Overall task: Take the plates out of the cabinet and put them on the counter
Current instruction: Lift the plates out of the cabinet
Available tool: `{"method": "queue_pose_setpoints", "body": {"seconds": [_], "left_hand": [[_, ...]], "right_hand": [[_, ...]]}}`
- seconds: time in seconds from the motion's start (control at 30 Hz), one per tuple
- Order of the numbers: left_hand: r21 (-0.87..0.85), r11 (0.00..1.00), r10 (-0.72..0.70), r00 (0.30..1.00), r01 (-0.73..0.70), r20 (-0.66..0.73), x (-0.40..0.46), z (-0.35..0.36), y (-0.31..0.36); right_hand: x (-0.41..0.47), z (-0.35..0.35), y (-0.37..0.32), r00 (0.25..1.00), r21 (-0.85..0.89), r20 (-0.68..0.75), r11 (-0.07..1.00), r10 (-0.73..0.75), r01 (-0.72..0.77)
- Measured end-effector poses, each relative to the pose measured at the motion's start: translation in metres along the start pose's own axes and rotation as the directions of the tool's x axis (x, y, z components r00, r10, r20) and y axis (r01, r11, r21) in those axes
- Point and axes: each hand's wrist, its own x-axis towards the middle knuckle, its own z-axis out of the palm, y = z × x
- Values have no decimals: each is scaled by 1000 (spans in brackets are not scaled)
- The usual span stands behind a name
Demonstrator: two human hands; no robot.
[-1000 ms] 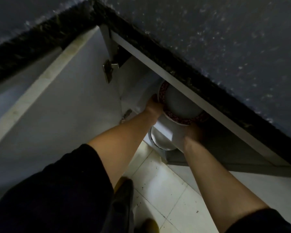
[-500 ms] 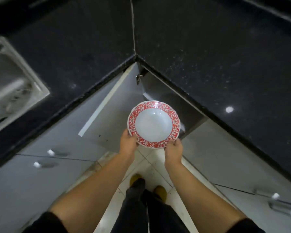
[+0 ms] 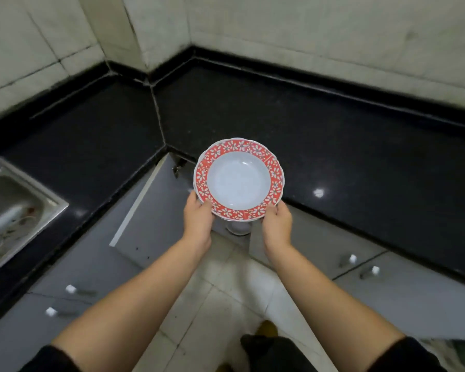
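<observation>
I hold a small stack of white plates [image 3: 238, 181] with a red flowered rim, level, in front of me at the counter's inner corner. My left hand [image 3: 198, 216] grips the stack's near left rim and my right hand [image 3: 277, 222] grips its near right rim. The stack hangs over the front edge of the black counter [image 3: 346, 146], apart from it. Below it the corner cabinet stands open, its grey door [image 3: 145, 210] swung out to the left. Something white and round [image 3: 238, 228] shows inside the cabinet under the stack.
A steel sink [image 3: 14, 208] is set in the counter at the left. Tiled walls [image 3: 306, 28] rise behind the counter. Grey cabinet fronts with small white knobs [image 3: 353, 259] run along both sides. Pale floor tiles [image 3: 226, 291] lie below my arms.
The plates came out of the cabinet in both hands and rose to counter height. My view lifted from the cabinet opening to the counter and walls.
</observation>
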Motion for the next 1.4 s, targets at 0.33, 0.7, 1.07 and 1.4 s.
{"method": "queue_pose_setpoints", "body": {"seconds": [0.33, 0.7, 1.07, 1.4], "left_hand": [[90, 992, -118, 919, 90, 375, -30, 251, -49], [202, 943, -328, 833, 263, 445, -48, 494, -136], [308, 921, -351, 851, 238, 390, -27, 535, -164], [346, 904, -382, 842, 253, 382, -13, 478, -127]], "right_hand": [[122, -203, -52, 954, 82, -300, 997, 13, 12], [264, -404, -87, 868, 66, -487, 996, 91, -68], [306, -426, -83, 850, 73, -502, 987, 158, -141], [260, -375, -89, 899, 348, -272, 906, 342, -240]]}}
